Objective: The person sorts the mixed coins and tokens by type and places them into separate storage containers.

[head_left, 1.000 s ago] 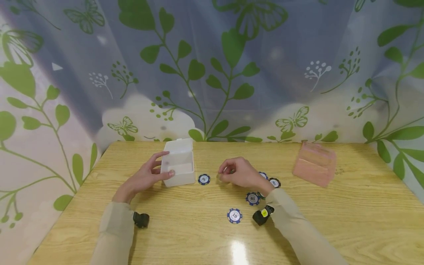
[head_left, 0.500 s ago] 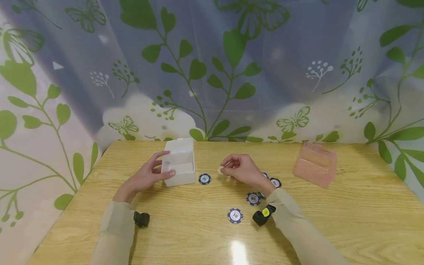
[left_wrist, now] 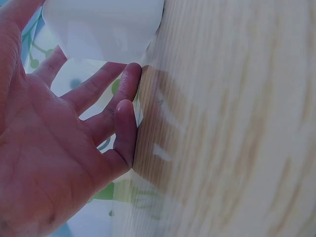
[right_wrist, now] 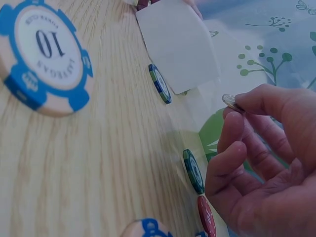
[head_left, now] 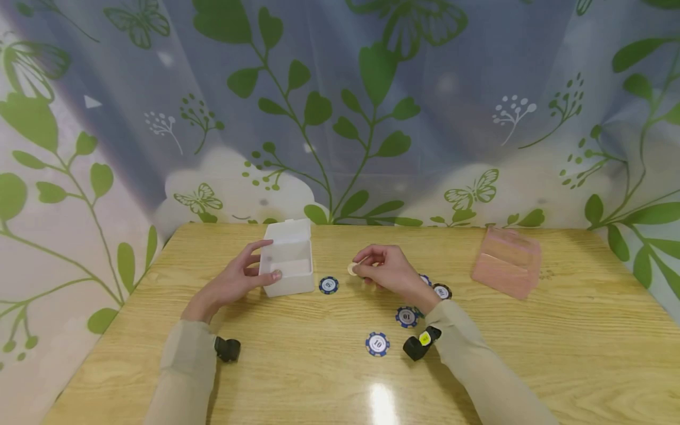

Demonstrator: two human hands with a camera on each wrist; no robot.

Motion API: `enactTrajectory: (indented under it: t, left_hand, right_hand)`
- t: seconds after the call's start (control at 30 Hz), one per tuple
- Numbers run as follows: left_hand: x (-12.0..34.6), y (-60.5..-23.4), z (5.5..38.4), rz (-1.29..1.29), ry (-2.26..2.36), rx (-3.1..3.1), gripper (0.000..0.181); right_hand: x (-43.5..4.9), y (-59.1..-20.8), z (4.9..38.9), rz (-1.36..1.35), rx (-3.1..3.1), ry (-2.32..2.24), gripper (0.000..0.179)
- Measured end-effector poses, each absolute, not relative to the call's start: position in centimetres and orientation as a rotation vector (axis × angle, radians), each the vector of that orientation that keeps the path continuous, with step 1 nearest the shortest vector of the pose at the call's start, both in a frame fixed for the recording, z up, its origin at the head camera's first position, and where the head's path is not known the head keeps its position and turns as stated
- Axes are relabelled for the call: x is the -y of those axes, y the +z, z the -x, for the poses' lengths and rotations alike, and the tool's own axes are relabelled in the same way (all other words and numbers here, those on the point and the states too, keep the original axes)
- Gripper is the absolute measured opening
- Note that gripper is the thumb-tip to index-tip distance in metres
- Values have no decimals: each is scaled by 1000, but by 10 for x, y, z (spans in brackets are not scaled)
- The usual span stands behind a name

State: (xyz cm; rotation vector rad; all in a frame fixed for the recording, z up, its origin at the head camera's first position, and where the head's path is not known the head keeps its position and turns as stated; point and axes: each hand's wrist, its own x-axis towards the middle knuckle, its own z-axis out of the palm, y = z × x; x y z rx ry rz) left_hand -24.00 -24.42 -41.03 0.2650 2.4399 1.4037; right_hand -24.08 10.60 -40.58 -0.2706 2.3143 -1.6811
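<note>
My left hand (head_left: 234, 284) holds a white box (head_left: 289, 284) with its lid tipped back, thumb on the front rim and fingers along the left side. In the left wrist view the box's end (left_wrist: 106, 29) stands beyond the spread fingers. Between thumb and index finger, my right hand (head_left: 390, 271) pinches a small pale gold coin (head_left: 353, 269), its edge showing in the right wrist view. Between box and right hand lies a blue poker chip (head_left: 329, 285). Green (right_wrist: 193, 171) and red (right_wrist: 207, 216) chips lie close by the right hand in the right wrist view.
Two blue 10 chips, one nearer (head_left: 378, 344) and one farther (head_left: 406, 317), lie on the wooden table (head_left: 297, 378). A black 100 chip (head_left: 441, 291) is beside the right wrist. An open pink translucent case (head_left: 507, 265) lies at the back right, before a patterned curtain (head_left: 340, 147).
My right hand has risen a little, and the coin between its fingertips has turned to show its face. The left hand and the box have stayed in place.
</note>
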Motion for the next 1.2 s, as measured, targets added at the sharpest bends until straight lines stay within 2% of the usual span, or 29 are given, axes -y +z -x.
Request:
enactTrajectory:
  t: [0.7, 1.2]
  left_hand:
    - [244, -411, 241, -278, 1419, -2422, 84]
    - [245, -411, 240, -291, 1418, -2418, 86]
  right_hand:
    - [-88, -403, 243, 233, -2216, -1819, 21]
    - [-62, -396, 244, 65, -2148, -1936, 22]
